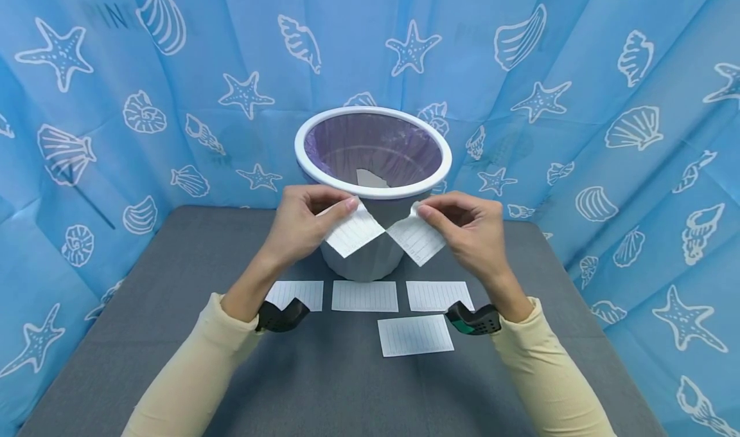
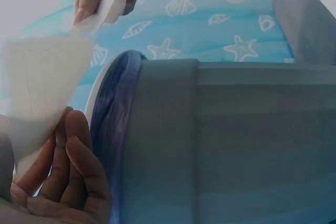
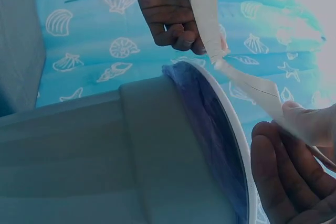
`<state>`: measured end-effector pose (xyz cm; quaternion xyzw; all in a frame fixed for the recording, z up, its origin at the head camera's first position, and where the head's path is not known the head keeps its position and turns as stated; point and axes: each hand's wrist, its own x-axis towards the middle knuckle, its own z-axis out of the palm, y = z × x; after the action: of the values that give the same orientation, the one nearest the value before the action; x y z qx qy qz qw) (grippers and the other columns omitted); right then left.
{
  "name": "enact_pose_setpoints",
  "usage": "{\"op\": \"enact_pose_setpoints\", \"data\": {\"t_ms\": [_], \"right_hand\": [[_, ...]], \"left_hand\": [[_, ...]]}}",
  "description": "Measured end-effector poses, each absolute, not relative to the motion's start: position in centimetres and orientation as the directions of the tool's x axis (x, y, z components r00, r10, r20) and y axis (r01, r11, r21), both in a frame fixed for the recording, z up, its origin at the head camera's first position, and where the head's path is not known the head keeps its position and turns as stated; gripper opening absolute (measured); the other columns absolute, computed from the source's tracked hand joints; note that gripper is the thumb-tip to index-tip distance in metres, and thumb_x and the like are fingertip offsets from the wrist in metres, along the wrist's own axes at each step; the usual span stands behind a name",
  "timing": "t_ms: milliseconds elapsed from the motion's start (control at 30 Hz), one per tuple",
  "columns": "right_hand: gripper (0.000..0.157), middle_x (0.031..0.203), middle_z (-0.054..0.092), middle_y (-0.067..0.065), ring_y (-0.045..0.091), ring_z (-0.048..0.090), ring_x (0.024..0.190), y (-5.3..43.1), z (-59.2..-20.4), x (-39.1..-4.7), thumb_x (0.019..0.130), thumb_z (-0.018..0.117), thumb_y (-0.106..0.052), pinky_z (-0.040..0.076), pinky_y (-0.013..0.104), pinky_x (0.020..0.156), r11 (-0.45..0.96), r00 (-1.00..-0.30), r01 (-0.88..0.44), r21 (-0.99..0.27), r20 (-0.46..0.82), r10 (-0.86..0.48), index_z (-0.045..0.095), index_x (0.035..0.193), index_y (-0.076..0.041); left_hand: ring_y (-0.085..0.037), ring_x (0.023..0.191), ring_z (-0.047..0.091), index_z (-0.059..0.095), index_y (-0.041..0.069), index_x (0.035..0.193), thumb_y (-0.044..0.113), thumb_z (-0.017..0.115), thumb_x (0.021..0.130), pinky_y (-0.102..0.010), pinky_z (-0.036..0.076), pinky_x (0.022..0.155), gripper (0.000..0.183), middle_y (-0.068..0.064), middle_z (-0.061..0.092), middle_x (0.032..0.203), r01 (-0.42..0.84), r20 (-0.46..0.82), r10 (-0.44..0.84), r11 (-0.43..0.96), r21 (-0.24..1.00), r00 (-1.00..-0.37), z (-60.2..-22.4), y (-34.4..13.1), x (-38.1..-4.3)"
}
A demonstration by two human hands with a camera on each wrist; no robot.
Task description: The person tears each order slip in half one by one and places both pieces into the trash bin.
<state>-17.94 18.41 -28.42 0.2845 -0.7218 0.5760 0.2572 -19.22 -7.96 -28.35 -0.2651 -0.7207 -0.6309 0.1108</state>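
A lined white paper slip, torn nearly in two, is stretched between both hands in front of the bin. My left hand [image 1: 300,223] pinches the left piece [image 1: 354,232] between thumb and fingers. The right piece [image 1: 419,236] is pinched the same way by my right hand [image 1: 471,230]. In the head view the pieces meet only at one corner. The right wrist view also shows the right piece [image 3: 257,92] joined to the other at a narrow tip. Behind the hands stands a grey bin [image 1: 364,260] with a white rim and purple liner; a white paper piece [image 1: 370,178] shows inside it.
Three lined paper slips, left [image 1: 300,294], middle [image 1: 365,295] and right [image 1: 438,294], lie in a row before the bin. Another slip [image 1: 415,335] lies nearer on the grey table [image 1: 324,385]. A blue shell-patterned curtain [image 1: 358,32] surrounds the table's back and sides.
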Motion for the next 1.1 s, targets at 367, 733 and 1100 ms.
{"op": "enact_pose_setpoints", "data": {"t_ms": [367,733,1100], "right_hand": [[0.006,0.086,0.074,0.017,0.014,0.073,0.078,19.3,-27.1,-18.2,0.086,0.076,0.007,0.056,0.022,0.068,0.21,-0.703,-0.707,-0.675,0.703,-0.106,0.076,0.092,0.008],[0.007,0.086,0.074,0.015,0.014,0.073,0.077,19.4,-24.1,-19.5,0.084,0.076,0.01,0.056,0.022,0.067,0.246,-0.678,-0.729,-0.639,0.723,-0.133,0.075,0.091,0.01],[0.01,0.092,0.074,0.011,0.018,0.069,0.08,19.2,-21.1,-21.6,0.089,0.077,-0.002,0.056,0.023,0.069,0.31,-0.73,-0.673,-0.672,0.671,-0.13,0.077,0.096,0.006]], "left_hand": [[-0.021,0.079,0.069,0.076,-0.006,0.103,0.005,0.073,0.093,-0.03,0.057,0.065,0.015,-0.015,0.074,0.096,0.536,0.513,0.196,0.081,0.841,-0.835,-27.1,-8.7,-19.1],[-0.02,0.077,0.069,0.076,-0.005,0.103,0.008,0.073,0.093,-0.028,0.057,0.063,0.017,-0.014,0.074,0.096,0.566,0.545,0.168,0.118,0.816,-0.822,-24.1,-9.0,-20.1],[-0.021,0.084,0.068,0.075,-0.006,0.105,0.011,0.073,0.094,-0.025,0.055,0.065,0.021,-0.016,0.072,0.1,0.549,0.532,0.144,0.131,0.826,-0.834,-21.3,-8.9,-22.0]]}}
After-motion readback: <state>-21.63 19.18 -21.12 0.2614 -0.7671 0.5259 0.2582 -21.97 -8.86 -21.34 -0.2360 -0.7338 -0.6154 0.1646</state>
